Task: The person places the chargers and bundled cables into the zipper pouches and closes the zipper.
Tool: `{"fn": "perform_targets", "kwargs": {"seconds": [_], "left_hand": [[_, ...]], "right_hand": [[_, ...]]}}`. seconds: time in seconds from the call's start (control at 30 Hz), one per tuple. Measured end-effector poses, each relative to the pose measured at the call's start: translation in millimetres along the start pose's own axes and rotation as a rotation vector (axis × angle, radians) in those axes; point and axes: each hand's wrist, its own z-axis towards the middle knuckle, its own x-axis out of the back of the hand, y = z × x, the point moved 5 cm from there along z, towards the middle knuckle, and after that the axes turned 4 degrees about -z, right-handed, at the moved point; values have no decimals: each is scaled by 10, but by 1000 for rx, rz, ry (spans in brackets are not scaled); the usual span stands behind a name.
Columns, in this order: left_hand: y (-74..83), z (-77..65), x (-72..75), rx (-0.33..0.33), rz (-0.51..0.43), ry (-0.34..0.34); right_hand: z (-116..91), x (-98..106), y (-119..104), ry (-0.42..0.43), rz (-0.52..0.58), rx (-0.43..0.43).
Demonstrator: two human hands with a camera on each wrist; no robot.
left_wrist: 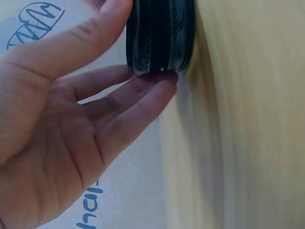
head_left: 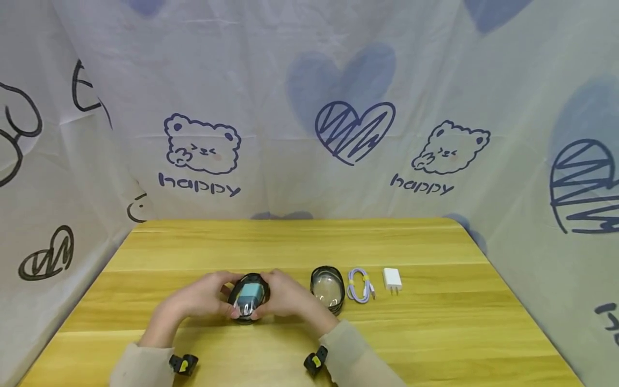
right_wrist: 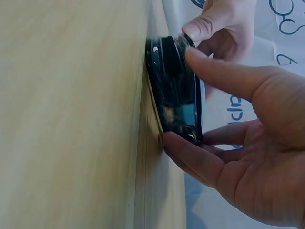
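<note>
On the left half of the wooden table, an oval zip case point(head_left: 251, 293) with black edges and a clear domed top sits between both hands. A teal-blue item point(head_left: 249, 293) shows through its cover. My left hand point(head_left: 211, 296) grips the case's left side, thumb at the near edge and fingers round the far side. From the opposite side my right hand point(head_left: 285, 295) holds it, its thumb also near the front end. Zipper teeth run along the case's black side point(left_wrist: 159, 38) in the left wrist view. In the right wrist view the case point(right_wrist: 174, 90) stands close over the tabletop.
Right of the hands lies a second oval clear case point(head_left: 328, 290) with a black rim. Beside it are a coiled lilac cable point(head_left: 359, 286) with yellow ties and a white plug charger point(head_left: 392, 279). A printed white cloth point(head_left: 271, 107) hangs behind the table point(head_left: 435, 333).
</note>
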Motion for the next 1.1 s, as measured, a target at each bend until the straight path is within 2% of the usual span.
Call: {"fn": "perform_targets", "kwargs": {"seconds": [0.13, 0.33, 0.47, 0.67, 0.8, 1.1], "left_hand": [[-45, 106, 18, -19, 20, 59], [-214, 311, 93, 10, -1, 149], [-291, 435, 159, 40, -17, 200], [-347, 590, 244, 106, -47, 216], [-370, 663, 304, 121, -63, 232], [-381, 709, 357, 134, -48, 219]], "right_hand": [[107, 9, 87, 43, 66, -1], [314, 5, 230, 100, 214, -81], [457, 4, 258, 129, 262, -122], [660, 1, 301, 135, 278, -134], [778, -16, 338, 109, 272, -134], [874, 5, 330, 67, 267, -114]]}}
